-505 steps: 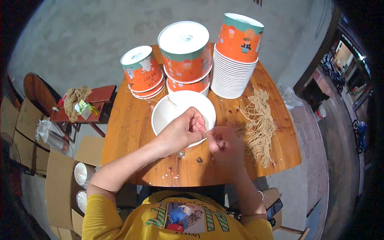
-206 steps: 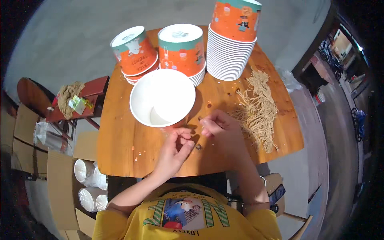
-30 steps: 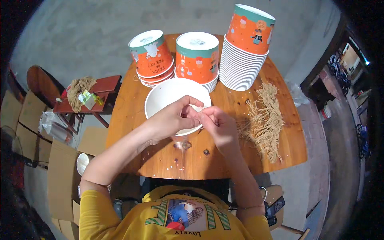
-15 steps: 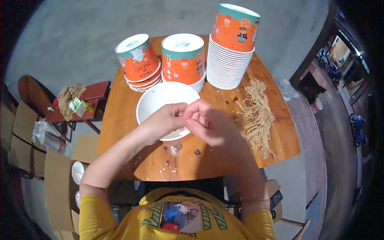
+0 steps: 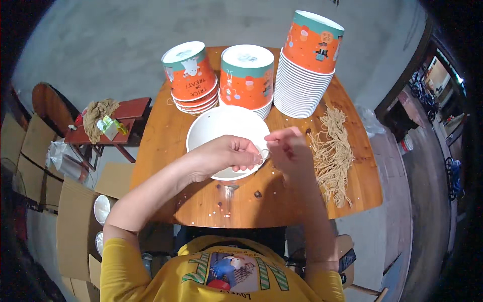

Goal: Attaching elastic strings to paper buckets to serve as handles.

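An open paper bucket [image 5: 214, 132] with a white inside stands in front of me, tipped so its mouth faces up toward me. My left hand [image 5: 226, 156] is at its near right rim, thumb and fingers pinched on a thin pale cord [image 5: 264, 154]. That cord makes a small loop by the rim. Just right of it, my right hand [image 5: 289, 151] is closed, thumb and forefinger together at the cord's other side; its remaining fingers are partly in shadow. A bundle of tan cords [image 5: 333, 156] lies on the table to the right of my right hand.
Upside-down orange and green paper buckets stand at the back: a short stack [image 5: 191, 75], a middle stack [image 5: 246, 78] and a tall stack [image 5: 307, 70]. The wooden table [image 5: 201, 204] has small dots scattered on it. Left are a red bench [image 5: 136, 108] and cardboard boxes [image 5: 75, 226].
My hands have moved apart, and the cord loop now shows between them. The whole view has shifted, so the table and stacks sit further right and slightly lower.
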Available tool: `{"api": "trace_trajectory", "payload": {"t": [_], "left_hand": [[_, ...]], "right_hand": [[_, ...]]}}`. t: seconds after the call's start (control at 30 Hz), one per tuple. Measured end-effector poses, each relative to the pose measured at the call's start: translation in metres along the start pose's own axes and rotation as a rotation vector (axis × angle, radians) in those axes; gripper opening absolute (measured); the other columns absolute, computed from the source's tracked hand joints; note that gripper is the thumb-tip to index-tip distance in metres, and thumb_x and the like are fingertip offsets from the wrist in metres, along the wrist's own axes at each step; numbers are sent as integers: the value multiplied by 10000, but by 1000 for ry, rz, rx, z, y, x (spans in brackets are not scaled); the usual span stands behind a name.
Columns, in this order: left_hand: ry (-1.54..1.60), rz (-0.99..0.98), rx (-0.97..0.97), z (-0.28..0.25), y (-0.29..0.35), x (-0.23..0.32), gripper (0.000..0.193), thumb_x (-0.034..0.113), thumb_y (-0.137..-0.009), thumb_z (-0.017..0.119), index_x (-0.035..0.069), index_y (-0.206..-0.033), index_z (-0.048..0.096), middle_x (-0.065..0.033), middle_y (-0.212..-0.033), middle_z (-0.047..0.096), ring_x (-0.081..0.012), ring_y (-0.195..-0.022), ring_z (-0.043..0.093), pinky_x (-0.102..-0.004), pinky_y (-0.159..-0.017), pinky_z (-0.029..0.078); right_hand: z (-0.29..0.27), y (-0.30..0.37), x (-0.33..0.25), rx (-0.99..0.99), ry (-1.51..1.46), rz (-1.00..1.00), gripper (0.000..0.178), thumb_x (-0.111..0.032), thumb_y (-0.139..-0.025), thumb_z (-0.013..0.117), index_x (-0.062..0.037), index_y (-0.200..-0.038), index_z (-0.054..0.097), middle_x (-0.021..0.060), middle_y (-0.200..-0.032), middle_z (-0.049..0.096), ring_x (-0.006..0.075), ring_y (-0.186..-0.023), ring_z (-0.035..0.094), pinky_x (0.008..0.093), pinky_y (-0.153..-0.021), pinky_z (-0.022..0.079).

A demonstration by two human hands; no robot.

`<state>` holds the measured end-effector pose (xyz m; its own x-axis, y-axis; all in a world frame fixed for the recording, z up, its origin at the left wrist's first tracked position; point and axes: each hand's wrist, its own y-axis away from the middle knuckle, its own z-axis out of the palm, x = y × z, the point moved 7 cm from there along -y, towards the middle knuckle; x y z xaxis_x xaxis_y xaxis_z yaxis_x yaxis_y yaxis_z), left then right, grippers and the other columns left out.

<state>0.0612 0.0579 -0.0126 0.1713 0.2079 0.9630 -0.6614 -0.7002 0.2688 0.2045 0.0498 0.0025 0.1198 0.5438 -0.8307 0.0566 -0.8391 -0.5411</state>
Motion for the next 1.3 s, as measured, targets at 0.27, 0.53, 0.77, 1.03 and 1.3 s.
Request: {"api": "trace_trajectory", "payload": {"t": [0.27,0.53,0.77,1.03,1.3], "left_hand": [[-33,-22,22,1,-3,0,149,209,-882,646,64,-912,627,41,-765,585,-29,-663,493,-177,-584,384],[279,-184,-52,6,-2,-4,103,118,-886,603,59,-970,594,22,-793,602,-37,-675,562,-160,-588,460],[397,-200,-59,6,-2,-2,120,14,-877,582,22,-997,569,-26,-876,621,-74,-734,610,-164,-642,508],[309,-93,-57,6,-2,3,230,-59,-830,589,3,-1042,528,-38,-915,592,-101,-789,601,-206,-719,509],[-402,214,119,8,9,28,286,9,-873,583,44,-1123,449,-1,-871,507,-78,-839,495,-220,-786,423]], "right_hand": [[-4,21,-30,-40,472,-245,132,-27,-773,695,-51,-868,607,20,-770,488,80,-592,466,233,-514,364],[11,32,-36,95,270,8,89,-23,-763,694,-43,-784,609,5,-666,495,77,-559,432,239,-514,355],[8,40,-11,42,189,183,47,-68,-817,665,-39,-853,665,-6,-676,563,68,-600,491,233,-546,391],[0,37,-6,66,123,251,122,-97,-822,678,-48,-928,644,32,-747,627,81,-637,560,251,-581,463],[8,28,-29,23,463,47,146,-110,-769,716,-50,-832,598,79,-716,601,171,-580,576,304,-541,474]]}}
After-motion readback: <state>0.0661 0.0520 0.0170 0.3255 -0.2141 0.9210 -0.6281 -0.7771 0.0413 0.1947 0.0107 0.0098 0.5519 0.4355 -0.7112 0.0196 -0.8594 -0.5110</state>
